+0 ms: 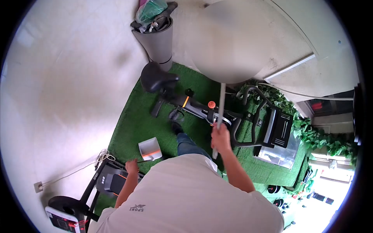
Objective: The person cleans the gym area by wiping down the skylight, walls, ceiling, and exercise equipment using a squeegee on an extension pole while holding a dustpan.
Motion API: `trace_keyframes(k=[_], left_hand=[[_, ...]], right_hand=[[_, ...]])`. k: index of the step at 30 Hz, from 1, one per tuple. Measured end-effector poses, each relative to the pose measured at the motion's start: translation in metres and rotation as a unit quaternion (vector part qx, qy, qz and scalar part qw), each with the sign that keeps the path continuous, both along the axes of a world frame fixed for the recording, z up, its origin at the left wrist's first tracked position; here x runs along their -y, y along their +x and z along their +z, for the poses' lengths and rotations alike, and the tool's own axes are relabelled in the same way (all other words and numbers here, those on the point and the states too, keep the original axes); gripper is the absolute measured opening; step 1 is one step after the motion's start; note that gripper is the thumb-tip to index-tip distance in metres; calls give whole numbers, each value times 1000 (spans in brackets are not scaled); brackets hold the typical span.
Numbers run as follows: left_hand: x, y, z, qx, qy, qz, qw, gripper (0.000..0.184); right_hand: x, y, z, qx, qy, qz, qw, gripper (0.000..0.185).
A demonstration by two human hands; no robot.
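Observation:
My right hand (pixel 221 138) is closed around a long pale pole (pixel 222 101). Its upper end runs into a large blurred patch, so whatever is on that end is hidden. My left hand (pixel 132 167), down at the left, is closed at a thin dark handle (pixel 145 160) beside a light grey dustpan (pixel 149 146) with an orange lip. The dustpan is over the green turf, just beyond that hand. Past the pole stands an exercise bike (pixel 198 110) with a black saddle and an orange knob.
Green artificial turf (pixel 128 128) covers the floor. A rolled grey mat (pixel 159 44) stands by the wall. At lower left is another exercise machine (pixel 110 180), near a cable and wall socket (pixel 38 187). Leafy vines (pixel 307 128) and dumbbells (pixel 274 189) are on the right.

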State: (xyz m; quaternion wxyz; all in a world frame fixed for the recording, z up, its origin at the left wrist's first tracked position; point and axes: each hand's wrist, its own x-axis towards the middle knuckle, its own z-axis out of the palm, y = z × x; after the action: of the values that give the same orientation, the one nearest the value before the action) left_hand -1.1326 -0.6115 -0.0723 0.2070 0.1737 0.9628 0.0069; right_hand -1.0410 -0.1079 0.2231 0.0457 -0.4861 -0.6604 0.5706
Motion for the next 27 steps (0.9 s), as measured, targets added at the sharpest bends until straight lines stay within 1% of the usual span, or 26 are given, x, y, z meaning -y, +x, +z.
trace_keyframes(k=[2,3,4,6,7,8,9,10,11,12,13,14,15,16,17,18,19,20,21,22,23,24,27], left_hand=[[11,5,-7,40,45,86,994,21],[-22,4,60,35,-3,-1,999,20],[-18,7,58,34,-7,-2,999,20],[-3,5,52,-74,-2,-120,990,25],[-13,-1,62,-80,-2,-124,989,25],[-32,0,85,16,84,136,987,26],[-40,5,99,114,162,385,901,28],[-27,9,83,115,162,386,901,28],[0,15,47,101,170,306,931,19],[11,17,27,84,179,225,954,13],[-5,14,41,83,183,227,953,13],[-26,11,71,139,201,389,888,14],[-41,9,92,191,212,537,794,15],[-31,11,74,191,210,539,793,15],[-7,19,38,127,263,389,874,22],[7,25,19,59,306,226,923,31],[-4,23,30,60,305,226,923,31],[-26,16,51,107,265,361,888,21],[-41,13,67,154,218,487,832,12],[-39,17,66,155,217,487,832,12],[-32,18,56,112,167,360,911,10],[-29,17,47,65,113,224,966,9],[-32,18,39,81,111,250,959,7]], right_hand=[[8,-16,-57,34,79,48,995,20],[5,-25,-86,49,63,53,995,21],[-1,-38,-103,61,49,58,995,22],[-6,-59,-106,48,-6,55,997,19],[-13,-68,-109,43,-5,51,998,19],[-19,-72,-114,42,-54,50,996,20],[-22,-71,-119,45,-104,51,992,21],[-28,-72,-120,46,-104,52,992,21],[-34,-74,-120,60,-105,65,991,21],[-40,-77,-119,73,-103,80,989,22],[-43,-82,-103,73,-99,72,990,26],[-51,-86,-105,74,-97,74,990,26],[-65,-91,-110,101,-48,89,990,28],[-81,-95,-118,128,0,103,986,30],[-100,-94,-127,91,-25,81,992,31],[-117,-91,-134,55,-50,59,995,31],[-124,-93,-123,62,-54,18,996,40],[-127,-98,-125,61,-53,19,997,40],[-126,-101,-129,30,-69,-52,996,33],[-123,-102,-133,-2,-85,-124,989,27],[-113,-105,-132,-36,-86,-122,988,28],[-92,-111,-97,-35,-110,-125,985,27],[-83,-123,-100,-30,-127,-106,986,24]])
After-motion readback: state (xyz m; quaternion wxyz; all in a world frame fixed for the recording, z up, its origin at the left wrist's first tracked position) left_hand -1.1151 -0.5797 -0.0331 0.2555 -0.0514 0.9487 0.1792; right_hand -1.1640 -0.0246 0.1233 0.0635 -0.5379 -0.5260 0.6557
